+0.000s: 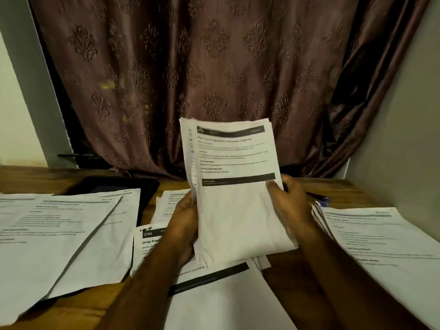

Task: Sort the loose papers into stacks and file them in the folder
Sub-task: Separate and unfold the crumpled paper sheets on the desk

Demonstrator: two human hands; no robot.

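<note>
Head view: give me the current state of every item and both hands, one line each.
Held stack of papers: upright, lifted off the table, gripped on both sides.
Left hand: grips the stack's left edge.
Right hand: grips the right edge, thumb on the front sheet.
Left papers: flat, overlapping.
Right pile: flat, edges fanned.
Sheet marked 3703: flat, partly covered.
Dark folder: flat, partly under papers.
Pen: lying on the table.
</note>
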